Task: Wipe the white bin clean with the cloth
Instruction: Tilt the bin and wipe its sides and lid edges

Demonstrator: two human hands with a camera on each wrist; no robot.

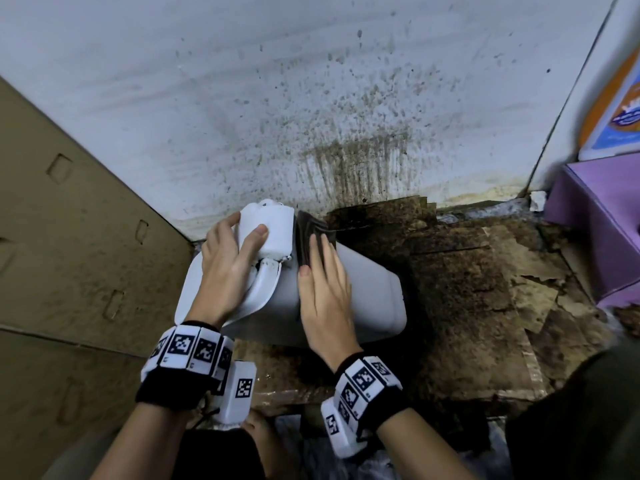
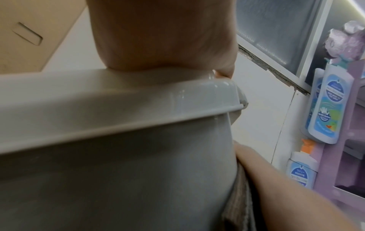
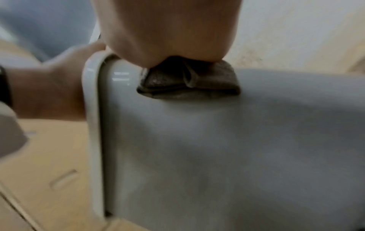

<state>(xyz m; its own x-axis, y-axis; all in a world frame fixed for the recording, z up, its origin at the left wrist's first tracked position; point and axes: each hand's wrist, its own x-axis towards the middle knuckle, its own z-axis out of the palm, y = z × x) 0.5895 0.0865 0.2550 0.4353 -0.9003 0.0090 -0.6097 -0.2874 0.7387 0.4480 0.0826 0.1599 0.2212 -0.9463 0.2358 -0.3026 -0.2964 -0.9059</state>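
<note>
The white bin (image 1: pixel 367 292) lies on its side on the dirty floor, its lid (image 1: pixel 273 223) toward the wall. My left hand (image 1: pixel 228 268) grips the lid, fingers round its far edge and thumb on top; in the left wrist view the palm (image 2: pixel 162 36) sits on the lid rim of the bin (image 2: pixel 138 171). My right hand (image 1: pixel 325 289) lies flat on the bin's upturned side and presses a dark folded cloth (image 1: pixel 308 233) against it near the lid. The right wrist view shows the cloth (image 3: pixel 187 81) bunched under the palm (image 3: pixel 168 31) on the bin (image 3: pixel 217 148).
A tall cardboard box (image 1: pixel 69 237) stands close on the left. The wall (image 1: pixel 311 98) behind is splattered with brown stains. Torn, soiled cardboard (image 1: pixel 467 289) covers the floor on the right. A purple shelf (image 1: pixel 595 230) with bottles (image 2: pixel 327 106) stands at the right.
</note>
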